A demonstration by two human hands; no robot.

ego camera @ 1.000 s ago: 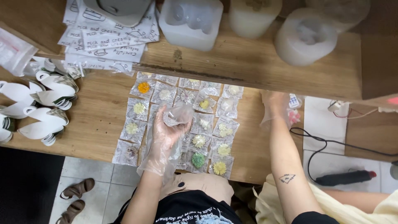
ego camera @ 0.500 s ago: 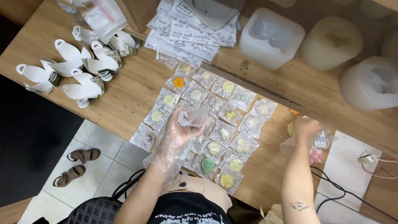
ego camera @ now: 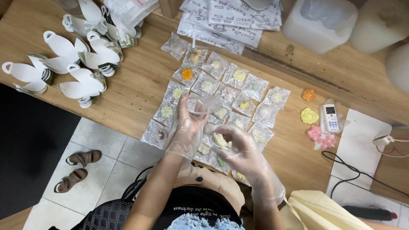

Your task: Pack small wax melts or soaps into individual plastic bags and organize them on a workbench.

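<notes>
From the head view, we saw our left hand [ego camera: 187, 127], in a loose clear plastic glove, gripping a small clear plastic pouch [ego camera: 203, 104] by its mouth above the rows of filled clear pouches with little flowers [ego camera: 221, 91] laid on the wooden table [ego camera: 136, 81]. Our right hand [ego camera: 238, 147], also gloved, was pinched shut on a small pale yellow flower piece [ego camera: 220, 139] just beside the pouch. We judged this the bagging step: the flower had not yet gone in. The next move called for a held-open mouth and a gentle slide. Loose orange, yellow and pink flowers [ego camera: 313, 121] lay to the right, white paper tags [ego camera: 72, 64] to the left.
</notes>
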